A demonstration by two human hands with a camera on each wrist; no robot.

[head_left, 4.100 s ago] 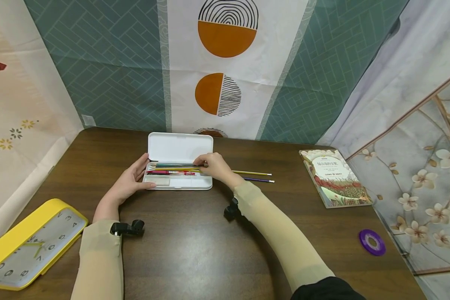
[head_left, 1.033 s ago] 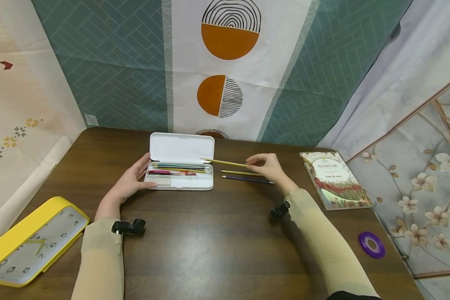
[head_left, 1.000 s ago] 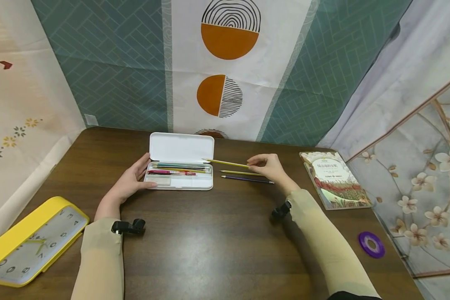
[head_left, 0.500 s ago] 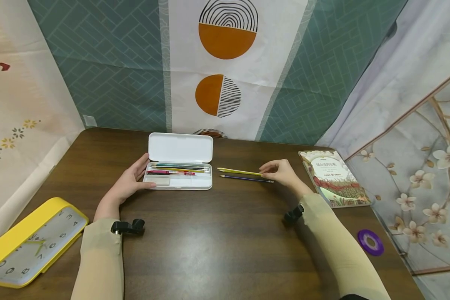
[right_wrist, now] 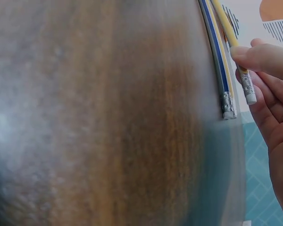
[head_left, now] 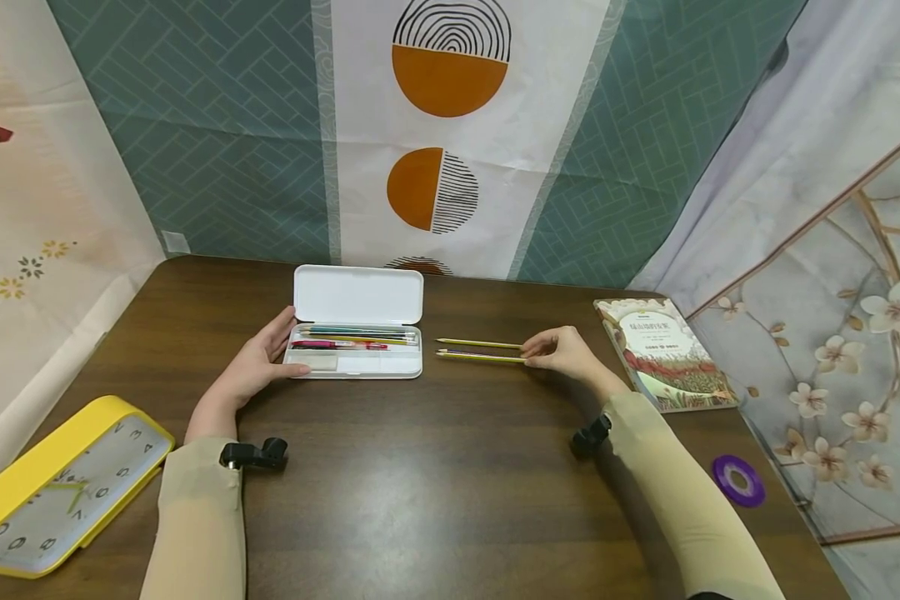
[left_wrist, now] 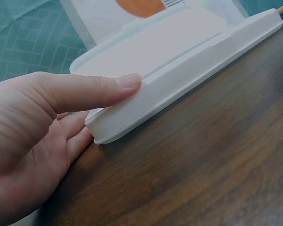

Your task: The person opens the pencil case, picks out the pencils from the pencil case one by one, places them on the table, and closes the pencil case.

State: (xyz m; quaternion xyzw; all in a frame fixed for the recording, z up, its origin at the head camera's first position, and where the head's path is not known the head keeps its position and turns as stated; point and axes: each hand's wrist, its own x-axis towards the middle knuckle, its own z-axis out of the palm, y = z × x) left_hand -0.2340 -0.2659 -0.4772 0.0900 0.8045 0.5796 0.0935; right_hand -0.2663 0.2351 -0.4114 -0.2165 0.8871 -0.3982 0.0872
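With the left hand (head_left: 249,368), holds the open white pencil case (head_left: 382,365) by its left end. With the right hand (head_left: 567,358), pinches a yellow pencil (head_left: 487,358) near its eraser end (right_wrist: 251,98), just shifted from beside the case to over the blue pencil (right_wrist: 218,61); apparently makes three out. Beyond, leaves another yellow pencil (head_left: 478,342) lying.

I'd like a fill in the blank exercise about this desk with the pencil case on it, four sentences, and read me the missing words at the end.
The white pencil case is not closed but ____.
The right hand pinches a pencil coloured ____.
The clock is beside the person's ____ forearm.
The small ring is coloured ____.
Missing words: open; yellow; left; purple.
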